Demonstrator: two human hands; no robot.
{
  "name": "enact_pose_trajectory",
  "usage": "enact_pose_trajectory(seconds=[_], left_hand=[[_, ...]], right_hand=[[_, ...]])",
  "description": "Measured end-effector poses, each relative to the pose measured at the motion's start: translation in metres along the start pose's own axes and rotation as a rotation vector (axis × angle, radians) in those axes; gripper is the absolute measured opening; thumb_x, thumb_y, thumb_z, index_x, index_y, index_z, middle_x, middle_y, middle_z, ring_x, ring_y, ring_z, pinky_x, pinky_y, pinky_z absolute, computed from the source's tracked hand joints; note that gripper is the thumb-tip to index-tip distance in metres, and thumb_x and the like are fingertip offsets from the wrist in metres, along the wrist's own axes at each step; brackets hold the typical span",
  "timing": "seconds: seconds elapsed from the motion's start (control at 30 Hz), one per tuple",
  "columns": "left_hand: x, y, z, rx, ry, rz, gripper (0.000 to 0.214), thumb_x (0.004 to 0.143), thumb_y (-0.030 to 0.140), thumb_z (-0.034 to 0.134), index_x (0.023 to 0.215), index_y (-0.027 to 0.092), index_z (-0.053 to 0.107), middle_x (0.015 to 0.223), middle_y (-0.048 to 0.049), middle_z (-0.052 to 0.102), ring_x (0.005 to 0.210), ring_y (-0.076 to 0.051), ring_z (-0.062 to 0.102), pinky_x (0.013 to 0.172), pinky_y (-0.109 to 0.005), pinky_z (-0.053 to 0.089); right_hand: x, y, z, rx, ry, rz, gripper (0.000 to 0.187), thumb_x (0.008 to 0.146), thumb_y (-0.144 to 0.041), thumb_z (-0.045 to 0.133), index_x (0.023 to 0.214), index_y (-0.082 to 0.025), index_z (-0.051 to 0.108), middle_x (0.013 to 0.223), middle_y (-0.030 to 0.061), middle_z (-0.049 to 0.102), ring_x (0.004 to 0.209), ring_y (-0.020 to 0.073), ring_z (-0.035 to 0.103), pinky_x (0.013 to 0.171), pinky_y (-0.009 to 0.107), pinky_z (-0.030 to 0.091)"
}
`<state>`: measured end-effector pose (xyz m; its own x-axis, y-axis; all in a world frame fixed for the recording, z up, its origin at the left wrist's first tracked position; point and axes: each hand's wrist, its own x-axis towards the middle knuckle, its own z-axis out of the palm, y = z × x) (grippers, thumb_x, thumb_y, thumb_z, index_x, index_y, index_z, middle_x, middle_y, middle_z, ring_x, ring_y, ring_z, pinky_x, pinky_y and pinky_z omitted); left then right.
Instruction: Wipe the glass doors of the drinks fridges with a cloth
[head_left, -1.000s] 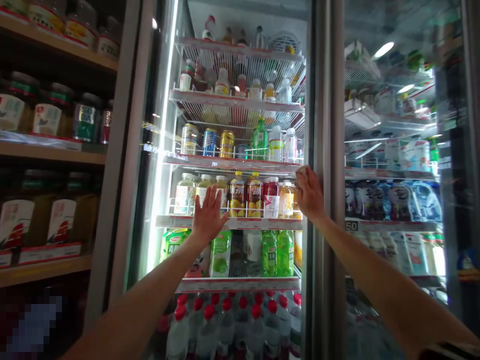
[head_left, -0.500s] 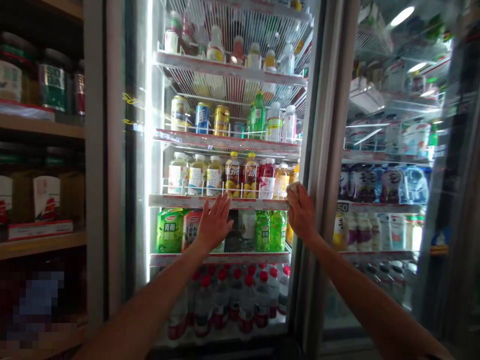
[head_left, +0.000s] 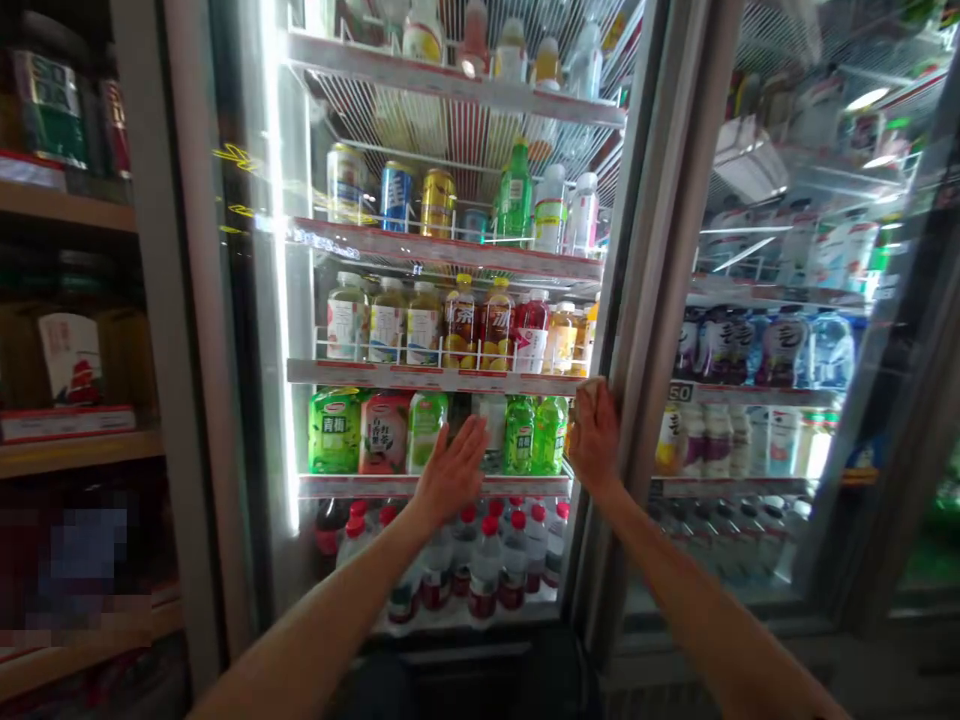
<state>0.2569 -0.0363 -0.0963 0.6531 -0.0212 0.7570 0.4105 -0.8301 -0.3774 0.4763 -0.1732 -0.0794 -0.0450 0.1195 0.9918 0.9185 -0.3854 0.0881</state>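
My left hand [head_left: 452, 468] lies against or just before the glass door of a lit drinks cooler, its fingers stretched out and the palm facing the pane. Behind it stand green drink bottles [head_left: 520, 437] and a pink-red drink pack [head_left: 384, 435]. Near the door's right-hand frame [head_left: 637, 300], my right hand [head_left: 595, 440] is raised to the glass, fingers bent over a small pale cloth [head_left: 591, 388]. Only a little of that cloth shows above the fingers; the rest is hidden.
Shelves behind the glass hold cans [head_left: 437, 203], tea bottles [head_left: 460, 325] and red-capped bottles [head_left: 486, 570]. To the right is another glass-fronted cooler with dark purple-labelled bottles [head_left: 724, 345]. Wooden shelves with jars [head_left: 71, 355] stand at the left.
Both hands have moved down over the glass relative to the shelves, the left one also to the right. The right hand keeps the cloth. The view has shifted and tilted slightly.
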Motion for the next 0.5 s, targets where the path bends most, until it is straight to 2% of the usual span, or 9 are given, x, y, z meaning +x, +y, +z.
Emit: enact_pose_trajectory(seconds=[0.07,0.23,0.3,0.43,0.5], left_hand=[[-0.003,0.002,0.000,-0.005,-0.012,-0.017,0.055,0.084,0.029,0.043,0.136,0.012,0.036,0.147,-0.0102,0.026,0.137,-0.024,0.020,0.113,-0.049,0.009],[-0.013,0.001,-0.002,0.012,-0.024,-0.050,0.054,0.084,0.027,0.042,0.136,0.013,0.037,0.146,-0.0100,0.028,0.137,-0.023,0.021,0.112,-0.049,0.011],[-0.014,-0.001,-0.004,0.016,-0.026,-0.075,0.055,0.084,0.027,0.043,0.136,0.013,0.037,0.146,-0.0107,0.027,0.137,-0.023,0.021,0.112,-0.049,0.011],[-0.011,-0.003,-0.009,0.006,-0.016,-0.148,0.058,0.083,0.030,0.044,0.137,0.011,0.035,0.147,-0.0123,0.025,0.137,-0.024,0.020,0.112,-0.049,0.010],[-0.012,-0.003,-0.011,-0.002,-0.022,-0.159,0.059,0.083,0.031,0.044,0.137,0.011,0.034,0.147,-0.0128,0.025,0.138,-0.024,0.020,0.112,-0.049,0.010]], right_hand=[[-0.002,-0.005,0.002,0.010,0.016,0.015,0.060,0.087,-0.014,0.038,0.144,-0.023,0.020,0.153,0.0095,0.011,0.138,0.0305,0.019,0.105,0.054,0.034],[-0.061,-0.028,-0.006,0.062,-0.142,-0.183,0.066,0.085,-0.007,0.039,0.144,-0.028,0.020,0.151,0.0069,0.020,0.138,0.0281,0.020,0.104,0.052,0.037],[-0.055,-0.030,-0.005,0.071,-0.159,-0.214,0.065,0.085,-0.007,0.040,0.143,-0.029,0.022,0.150,0.0067,0.024,0.137,0.0271,0.022,0.104,0.052,0.036],[-0.013,-0.034,0.004,0.052,-0.079,-0.106,0.060,0.086,-0.012,0.039,0.142,-0.027,0.026,0.151,0.0075,0.021,0.138,0.0274,0.019,0.105,0.052,0.032],[-0.011,-0.043,0.007,0.063,-0.073,-0.115,0.059,0.085,-0.011,0.039,0.141,-0.026,0.029,0.150,0.0080,0.022,0.139,0.0274,0.018,0.106,0.051,0.031]])
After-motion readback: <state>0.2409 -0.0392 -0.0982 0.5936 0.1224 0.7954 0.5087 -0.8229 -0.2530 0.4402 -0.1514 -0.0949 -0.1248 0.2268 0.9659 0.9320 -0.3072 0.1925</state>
